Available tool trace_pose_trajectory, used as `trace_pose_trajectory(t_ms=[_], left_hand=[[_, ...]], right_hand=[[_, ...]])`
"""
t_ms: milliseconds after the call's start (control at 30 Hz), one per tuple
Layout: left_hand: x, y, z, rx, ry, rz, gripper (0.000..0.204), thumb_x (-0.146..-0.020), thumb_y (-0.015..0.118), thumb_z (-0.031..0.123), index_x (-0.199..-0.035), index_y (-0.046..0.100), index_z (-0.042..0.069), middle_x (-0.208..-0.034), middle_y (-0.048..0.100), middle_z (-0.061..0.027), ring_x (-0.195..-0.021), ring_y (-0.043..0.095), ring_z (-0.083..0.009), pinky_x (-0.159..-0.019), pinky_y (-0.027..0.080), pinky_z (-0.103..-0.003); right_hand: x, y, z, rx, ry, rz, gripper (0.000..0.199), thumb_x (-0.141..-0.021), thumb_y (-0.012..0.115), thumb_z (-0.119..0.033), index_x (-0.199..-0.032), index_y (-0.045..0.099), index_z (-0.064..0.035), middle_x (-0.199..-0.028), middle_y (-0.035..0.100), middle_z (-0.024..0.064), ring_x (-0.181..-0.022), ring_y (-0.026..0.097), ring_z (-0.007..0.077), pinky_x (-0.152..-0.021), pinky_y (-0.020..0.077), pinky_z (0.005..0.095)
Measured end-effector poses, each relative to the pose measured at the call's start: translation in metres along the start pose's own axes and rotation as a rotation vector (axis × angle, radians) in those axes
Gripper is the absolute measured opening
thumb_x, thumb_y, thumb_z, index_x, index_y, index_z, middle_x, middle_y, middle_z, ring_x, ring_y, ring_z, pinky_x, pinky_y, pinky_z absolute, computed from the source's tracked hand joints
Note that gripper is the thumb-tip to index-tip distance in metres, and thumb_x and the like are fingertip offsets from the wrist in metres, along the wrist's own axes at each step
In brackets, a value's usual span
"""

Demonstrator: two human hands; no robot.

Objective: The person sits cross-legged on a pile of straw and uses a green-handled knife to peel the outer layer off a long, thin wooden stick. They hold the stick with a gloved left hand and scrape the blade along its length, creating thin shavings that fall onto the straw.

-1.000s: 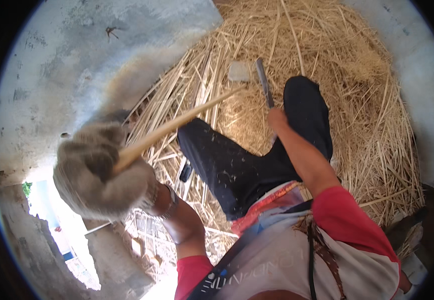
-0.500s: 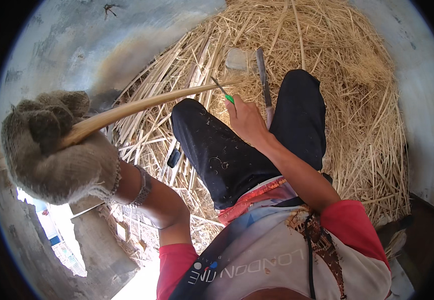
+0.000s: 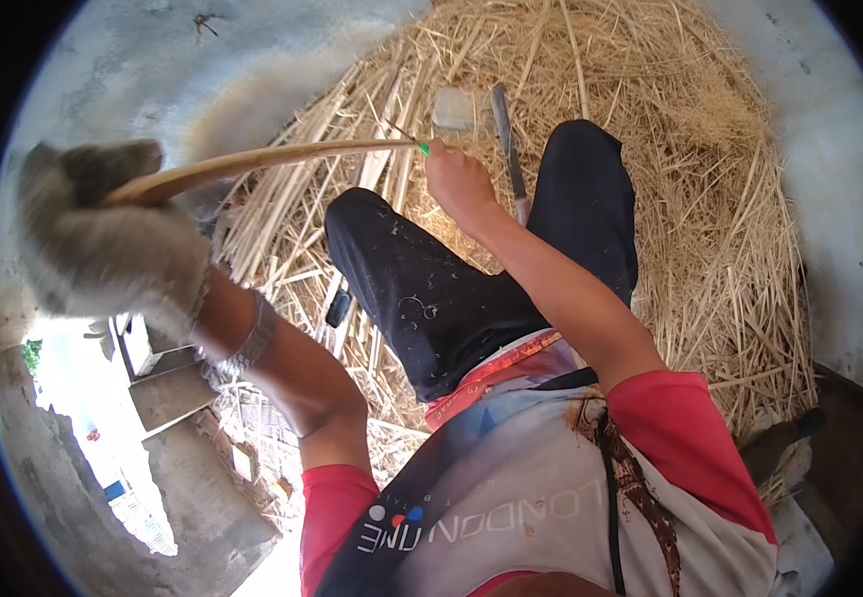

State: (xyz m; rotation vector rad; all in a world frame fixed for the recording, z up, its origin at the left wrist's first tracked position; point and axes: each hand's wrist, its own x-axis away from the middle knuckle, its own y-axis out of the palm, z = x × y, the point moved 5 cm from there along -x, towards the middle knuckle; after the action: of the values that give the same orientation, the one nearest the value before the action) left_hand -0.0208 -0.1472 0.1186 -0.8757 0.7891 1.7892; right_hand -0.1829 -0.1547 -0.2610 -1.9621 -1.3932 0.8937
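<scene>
Crosswise, the bamboo strip (image 3: pixel 262 159) runs from the gloved left hand (image 3: pixel 103 249), fist-gripped, to the right hand (image 3: pixel 461 184) pinching its far end.

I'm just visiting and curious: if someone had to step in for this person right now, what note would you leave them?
Left hand: gloved, raised, gripping one end of a long thin cane strip.
Right hand: bare, at the strip's far end, holding a small green-tipped tool against it.
Around: person sits on a pile of split cane; a long blade lies beside the right knee.
Done: many strips already lie split.
Left: cannot tell how far this strip's trimming has got.
</scene>
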Motion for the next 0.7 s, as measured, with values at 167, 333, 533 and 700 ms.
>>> trace_pose_trajectory(t_ms=[167, 333, 533, 700], left_hand=[[-0.004, -0.001, 0.0, 0.228, 0.124, -0.204, 0.024, -0.082, 0.069, 0.015, -0.06, 0.064, 0.008, -0.049, 0.059, -0.0035, -0.037, 0.056, -0.014, -0.041, 0.052, -0.03], [0.005, 0.005, 0.011, 0.168, 0.159, -0.192, 0.026, -0.084, 0.058, 0.013, -0.063, 0.063, -0.001, -0.051, 0.057, -0.0099, -0.039, 0.055, -0.0179, -0.038, 0.048, -0.032], [0.001, 0.026, 0.013, 0.239, 0.063, -0.153, 0.022, -0.083, 0.06, 0.008, -0.064, 0.063, -0.002, -0.052, 0.056, -0.0102, -0.04, 0.056, -0.019, -0.041, 0.049, -0.033], [-0.005, 0.036, 0.007, 0.211, 0.041, -0.159, 0.023, -0.082, 0.06, 0.011, -0.06, 0.062, 0.002, -0.05, 0.056, -0.0088, -0.037, 0.056, -0.0203, -0.041, 0.051, -0.034]], right_hand=[[0.0, -0.011, -0.005, -0.551, 0.192, -0.431, 0.025, -0.099, 0.048, -0.02, -0.116, 0.051, -0.0014, -0.066, 0.057, 0.0123, -0.048, 0.056, 0.0242, -0.044, 0.0462, 0.0377], [0.045, -0.05, 0.02, -0.836, 0.481, -0.602, 0.025, -0.103, 0.048, -0.031, -0.111, 0.046, -0.0069, -0.059, 0.036, -0.002, -0.043, 0.033, 0.0089, -0.038, 0.0302, 0.0277], [0.045, -0.012, 0.07, -0.703, 0.586, -0.306, 0.034, -0.104, 0.046, -0.031, -0.113, 0.053, 0.0002, -0.066, 0.054, 0.0025, -0.043, 0.049, 0.013, -0.04, 0.0427, 0.0347], [0.043, 0.055, 0.08, -0.248, 0.61, -0.7, 0.036, -0.099, 0.051, -0.027, -0.116, 0.056, 0.0042, -0.087, 0.065, 0.0125, -0.068, 0.065, 0.0219, -0.058, 0.0527, 0.0377]])
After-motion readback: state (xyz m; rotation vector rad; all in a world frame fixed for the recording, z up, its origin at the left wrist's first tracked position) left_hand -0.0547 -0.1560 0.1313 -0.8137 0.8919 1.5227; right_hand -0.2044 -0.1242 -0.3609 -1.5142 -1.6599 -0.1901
